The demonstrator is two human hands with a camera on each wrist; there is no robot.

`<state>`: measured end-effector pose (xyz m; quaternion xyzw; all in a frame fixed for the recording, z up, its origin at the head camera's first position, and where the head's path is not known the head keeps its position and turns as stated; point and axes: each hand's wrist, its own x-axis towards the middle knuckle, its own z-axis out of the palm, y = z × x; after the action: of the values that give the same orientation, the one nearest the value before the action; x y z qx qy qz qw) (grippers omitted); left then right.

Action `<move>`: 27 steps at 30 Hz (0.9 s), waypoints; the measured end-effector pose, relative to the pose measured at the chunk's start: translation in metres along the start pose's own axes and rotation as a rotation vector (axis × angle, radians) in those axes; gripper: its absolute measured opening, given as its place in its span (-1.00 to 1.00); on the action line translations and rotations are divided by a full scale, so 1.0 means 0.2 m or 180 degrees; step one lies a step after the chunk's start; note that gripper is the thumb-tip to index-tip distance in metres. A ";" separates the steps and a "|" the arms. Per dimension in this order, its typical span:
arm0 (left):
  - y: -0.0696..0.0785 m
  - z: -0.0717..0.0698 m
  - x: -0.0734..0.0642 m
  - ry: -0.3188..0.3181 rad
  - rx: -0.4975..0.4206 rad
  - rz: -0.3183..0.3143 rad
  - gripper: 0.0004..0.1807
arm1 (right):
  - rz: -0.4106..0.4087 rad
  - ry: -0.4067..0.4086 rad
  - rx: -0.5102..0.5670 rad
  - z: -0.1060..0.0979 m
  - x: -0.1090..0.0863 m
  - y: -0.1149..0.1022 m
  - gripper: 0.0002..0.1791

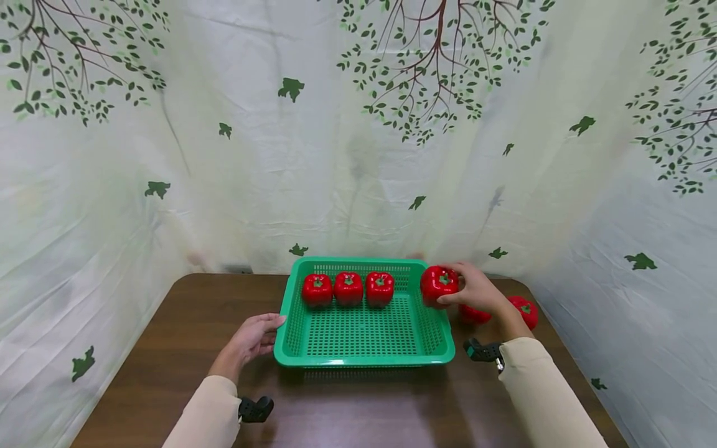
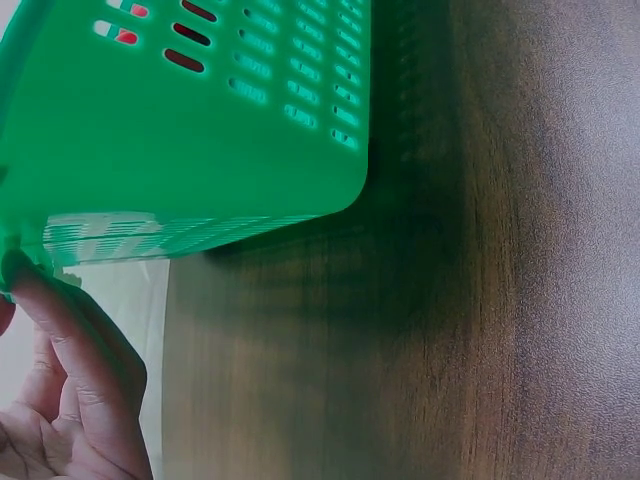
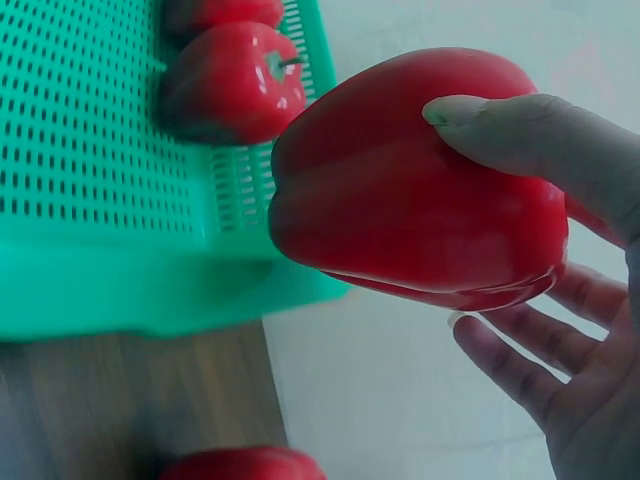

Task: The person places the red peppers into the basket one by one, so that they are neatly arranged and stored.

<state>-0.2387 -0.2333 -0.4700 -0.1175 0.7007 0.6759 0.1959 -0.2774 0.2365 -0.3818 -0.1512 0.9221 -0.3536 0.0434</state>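
A green perforated basket (image 1: 364, 360) sits on the table, with a row of red bell peppers, a left one (image 1: 317, 291), a middle one (image 1: 348, 289) and a right one (image 1: 379, 290), along its back half. My left hand (image 1: 253, 339) grips the basket's left rim, thumb on top and fingers below. Over the right rim, my right hand (image 1: 480, 291) holds another red bell pepper (image 3: 420, 190) between thumb and fingers, its green stem facing up. In the right wrist view this pepper is raised clear of the basket.
Right of the basket, a red pepper (image 1: 473, 315) lies partly hidden below my right hand, and another (image 1: 525, 311) is partly behind the wrist. The brown table (image 1: 347, 410) meets a leaf-patterned curtain (image 1: 252, 186) at the back and sides.
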 end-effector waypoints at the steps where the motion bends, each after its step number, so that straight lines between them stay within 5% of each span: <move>1: 0.00 0.00 0.00 0.0000 -0.0021 -0.0012 -0.50 | -0.0009 -0.0022 0.0021 0.01 0.01 -0.01 -0.11; 16: -0.01 0.00 -0.01 -0.0015 -0.0062 -0.0020 -0.49 | -0.0393 -0.0100 0.0093 0.17 0.15 -0.12 -0.20; 27: 0.00 0.01 -0.01 -0.0002 -0.0059 0.0014 -0.52 | -0.0263 -0.0108 0.0198 0.32 0.19 -0.15 -0.23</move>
<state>-0.2371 -0.2324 -0.4700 -0.1176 0.6946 0.6828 0.1935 -0.2948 0.1623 -0.4072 -0.1937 0.9027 -0.3810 0.0491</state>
